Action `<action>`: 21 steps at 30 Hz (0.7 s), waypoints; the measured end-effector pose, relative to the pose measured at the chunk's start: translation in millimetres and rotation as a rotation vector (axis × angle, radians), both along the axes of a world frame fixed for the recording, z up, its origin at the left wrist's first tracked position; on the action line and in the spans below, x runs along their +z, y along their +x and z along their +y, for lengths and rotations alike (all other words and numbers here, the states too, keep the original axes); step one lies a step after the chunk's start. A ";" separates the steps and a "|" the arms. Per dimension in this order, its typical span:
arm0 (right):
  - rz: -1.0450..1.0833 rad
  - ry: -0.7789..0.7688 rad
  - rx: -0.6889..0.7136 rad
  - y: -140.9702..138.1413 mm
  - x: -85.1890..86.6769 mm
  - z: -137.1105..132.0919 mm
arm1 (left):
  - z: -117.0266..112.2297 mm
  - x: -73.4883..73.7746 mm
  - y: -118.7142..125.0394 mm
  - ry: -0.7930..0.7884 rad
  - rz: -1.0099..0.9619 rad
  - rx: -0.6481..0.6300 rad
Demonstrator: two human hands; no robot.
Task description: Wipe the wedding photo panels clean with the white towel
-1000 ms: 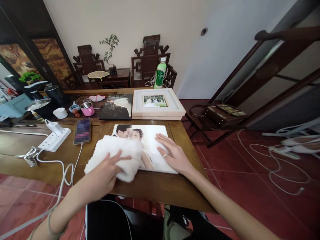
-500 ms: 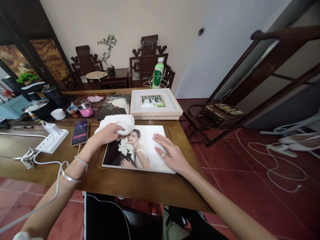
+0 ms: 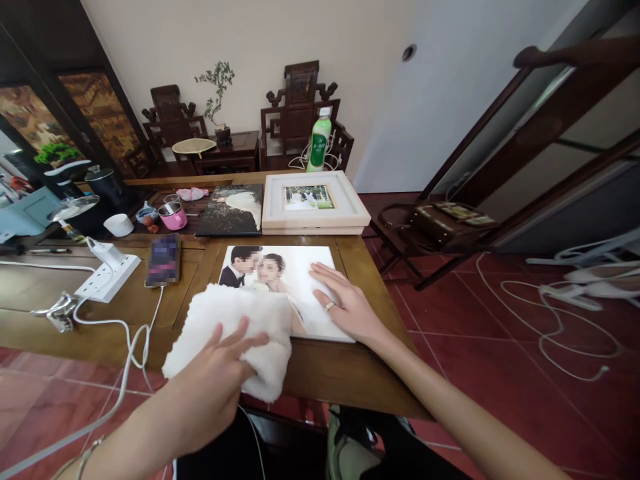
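— Read the clock from the middle of the couple photo print (image 3: 303, 287), twelve at the far side. Where to find the print?
— Lies flat on the wooden table (image 3: 350, 377), close to the six o'clock edge.
— And the left hand (image 3: 213, 373)?
— Past seven o'clock, spread on top of a white fluffy towel (image 3: 200, 320). Can't see the thumb, so can't tell about any pinch of cloth.
— Covering what with the towel?
— Hides the print's corner between seven and eight, and spills past it.
— And the right hand (image 3: 347, 307)?
— At three o'clock, palm down, stretched flat on the print, with a ring (image 3: 329, 306) on one finger.
— Beyond, toward twelve?
— See a pale, boxy picture frame (image 3: 345, 212) before one, a dark photo print (image 3: 213, 217) at eleven.
— Toward nine?
— See a white power strip (image 3: 123, 275), with a smartphone (image 3: 163, 260) nearer, cable attached.
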State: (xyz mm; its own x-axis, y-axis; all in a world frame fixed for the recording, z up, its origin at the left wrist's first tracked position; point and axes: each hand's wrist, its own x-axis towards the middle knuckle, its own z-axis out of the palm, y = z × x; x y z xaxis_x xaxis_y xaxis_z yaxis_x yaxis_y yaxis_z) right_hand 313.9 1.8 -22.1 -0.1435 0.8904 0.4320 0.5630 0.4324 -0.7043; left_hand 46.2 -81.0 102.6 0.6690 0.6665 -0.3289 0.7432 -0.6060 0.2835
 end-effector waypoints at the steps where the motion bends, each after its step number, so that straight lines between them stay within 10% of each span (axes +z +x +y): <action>1: 0.000 -0.001 0.001 -0.1 0.1 -0.1 | 4.5 0.3 3.2 -0.007 -0.003 0.004; 14: -0.002 0.015 0.010 0.9 0.7 -0.2 | 147.7 -34.3 48.2 0.258 -0.067 -0.051; 21: 0.006 0.008 0.012 0.8 1.6 -0.4 | 140.8 -23.3 48.1 0.291 -0.029 -0.068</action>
State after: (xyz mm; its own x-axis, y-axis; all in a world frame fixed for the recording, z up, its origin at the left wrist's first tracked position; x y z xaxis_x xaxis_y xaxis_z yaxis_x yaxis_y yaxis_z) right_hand 314.6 1.4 -20.5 -0.1520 0.8852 0.4397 0.5535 0.4448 -0.7042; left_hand 94.2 59.8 79.3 0.7215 0.6835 -0.1106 0.6924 -0.7128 0.1117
